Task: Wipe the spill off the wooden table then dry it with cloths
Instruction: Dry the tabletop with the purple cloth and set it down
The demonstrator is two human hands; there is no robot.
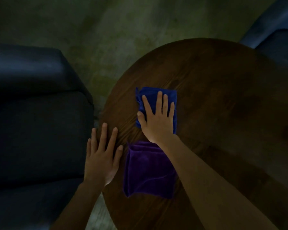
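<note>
You are pressing your flat, unclenched right hand (156, 117) on the folded blue microfibre cloth (156, 97), so it is soaking the round wooden worktop (223, 97). Your left hand (101, 155), released and splayed, is bracing the rim, leaving the folded purple cloth (146, 173) lying ready for drying.

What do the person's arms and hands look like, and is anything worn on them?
Both forearms are bare: no sleeves show. The left hand and right hand have no gloves, and I see no rings, watch or bracelet, though the dim light could hide small things.

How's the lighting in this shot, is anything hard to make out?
Head view: very dim and soft; the wooden table and dark seat fade into shadow, no spill visible. Blue cloth, purple cloth, right hand and left hand stay readable.
</note>
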